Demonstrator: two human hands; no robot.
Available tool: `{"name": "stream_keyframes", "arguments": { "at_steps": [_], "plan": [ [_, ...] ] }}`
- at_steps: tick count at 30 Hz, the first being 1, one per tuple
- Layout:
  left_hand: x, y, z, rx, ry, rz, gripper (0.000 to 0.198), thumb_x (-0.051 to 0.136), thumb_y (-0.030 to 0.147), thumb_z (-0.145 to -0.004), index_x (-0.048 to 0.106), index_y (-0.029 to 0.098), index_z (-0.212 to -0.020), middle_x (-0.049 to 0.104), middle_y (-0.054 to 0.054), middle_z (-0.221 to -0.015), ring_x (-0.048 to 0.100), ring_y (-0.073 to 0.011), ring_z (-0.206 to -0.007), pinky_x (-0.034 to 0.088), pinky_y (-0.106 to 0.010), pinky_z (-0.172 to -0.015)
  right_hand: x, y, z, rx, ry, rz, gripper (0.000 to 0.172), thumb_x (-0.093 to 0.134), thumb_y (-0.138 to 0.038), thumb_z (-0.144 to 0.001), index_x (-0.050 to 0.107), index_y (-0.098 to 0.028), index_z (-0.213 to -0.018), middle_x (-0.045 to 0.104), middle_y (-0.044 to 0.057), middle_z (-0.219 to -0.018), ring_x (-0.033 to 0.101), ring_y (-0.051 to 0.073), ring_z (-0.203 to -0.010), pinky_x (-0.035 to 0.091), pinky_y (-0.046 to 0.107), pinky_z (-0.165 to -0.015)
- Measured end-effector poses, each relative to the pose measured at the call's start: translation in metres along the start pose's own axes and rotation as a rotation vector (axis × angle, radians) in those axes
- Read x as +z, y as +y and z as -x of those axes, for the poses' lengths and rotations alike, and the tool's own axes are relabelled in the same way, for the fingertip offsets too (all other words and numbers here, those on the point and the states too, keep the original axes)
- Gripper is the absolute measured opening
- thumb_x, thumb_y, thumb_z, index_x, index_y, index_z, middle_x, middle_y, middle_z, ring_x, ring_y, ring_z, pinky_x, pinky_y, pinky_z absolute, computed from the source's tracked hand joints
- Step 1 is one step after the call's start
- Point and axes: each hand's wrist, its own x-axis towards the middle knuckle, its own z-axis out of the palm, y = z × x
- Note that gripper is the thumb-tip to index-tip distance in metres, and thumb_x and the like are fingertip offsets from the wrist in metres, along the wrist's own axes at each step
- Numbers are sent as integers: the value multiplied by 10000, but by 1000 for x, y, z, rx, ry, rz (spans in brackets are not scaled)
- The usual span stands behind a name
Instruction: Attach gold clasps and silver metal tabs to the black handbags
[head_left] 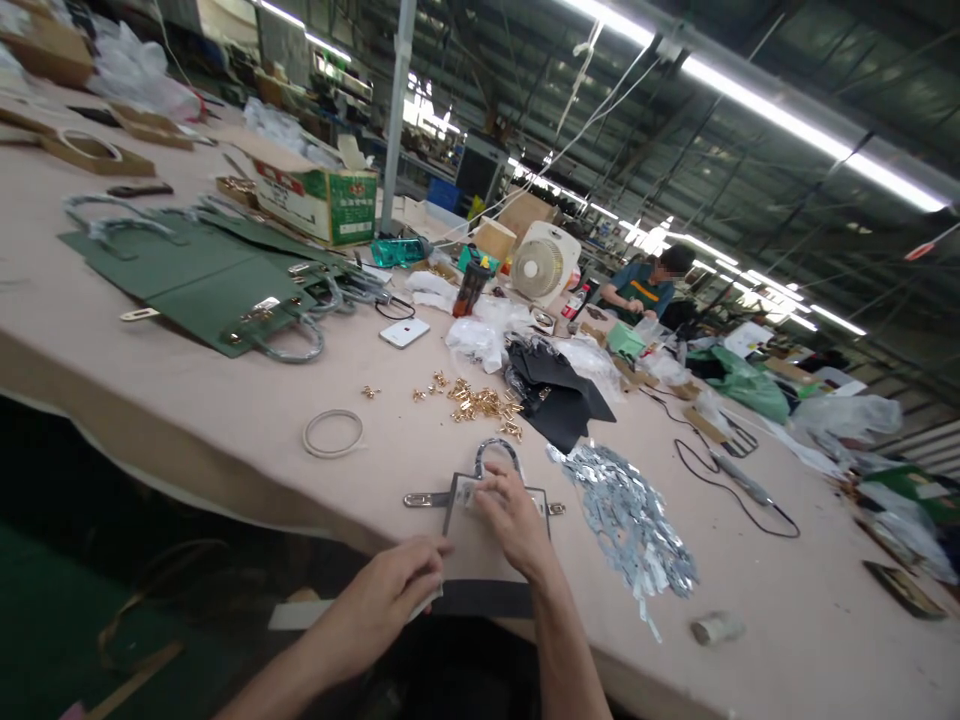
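Note:
In front of me, near the table edge, lies a bag panel (457, 535) with a dark border and a pale inner face. A curved, plastic-wrapped handle (498, 445) stands at its top, and dark straps with metal fittings (427, 499) stick out at both sides. My right hand (514, 515) rests on the panel's upper part just below the handle, fingertips drawn together; what is under them is hidden. At the panel's lower left, my left hand (390, 600) is closed on a pale strip (300, 614), whose end points left. A black band (484, 599) crosses the panel's lower edge.
Flat silver metal plates (630, 515) lie heaped at right, gold fittings (480, 402) beyond. Black pieces (559, 395), a ring of pale tape (334, 433), a phone (404, 333) and green bag panels (202, 275) lie around. A fan (541, 262) stands farther back; a co-worker (645, 285) sits beyond.

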Motion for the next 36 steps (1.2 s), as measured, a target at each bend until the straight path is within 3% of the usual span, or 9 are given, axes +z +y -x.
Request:
{"name": "stream_keyframes", "arguments": {
  "at_steps": [18, 22, 27, 32, 36],
  "plan": [
    [3, -24, -9, 9, -11, 20, 211, 524, 334, -985, 633, 224, -841, 670, -113, -1378, 618, -246, -1275, 450, -326, -1051, 29, 11, -4, -15, 91, 131, 123, 640, -231, -917, 748, -227, -858, 638, 111, -1323, 560, 286, -1300, 388, 511, -1154],
    [2, -23, -10, -5, -15, 33, 219, 520, 338, -987, 618, 221, -830, 653, -120, -1400, 610, -245, -1280, 448, -329, -1056, 30, 12, -3, -64, 77, 186, 78, 697, -215, -882, 751, -232, -935, 640, 103, -1330, 545, 288, -1316, 395, 490, -1152],
    [4, -24, -9, -30, -30, 48, 192, 531, 329, -985, 624, 223, -855, 620, -107, -1441, 586, -242, -1313, 432, -331, -1076, 28, 15, -3, -86, 86, 235, 464, 755, -244, -863, 669, -255, -1319, 653, 93, -1347, 564, 283, -1294, 415, 457, -1149],
    [7, -26, -9, -35, -44, 52, 208, 520, 329, -999, 614, 219, -850, 594, -118, -1469, 554, -248, -1352, 413, -345, -1109, 39, 18, -11, -63, 210, 357, 153, 706, -320, -931, 778, -255, -1049, 703, 73, -1142, 625, 258, -1114, 478, 396, -1026],
    [8, -22, -2, 12, 10, 72, 227, 532, 336, -1006, 652, 212, -859, 630, -116, -1418, 583, -256, -1320, 444, -360, -1106, 50, 22, -11, -110, 306, 417, 243, 584, -381, -1005, 781, -240, -988, 712, 84, -1043, 632, 256, -1029, 485, 402, -964]
  ]
}}
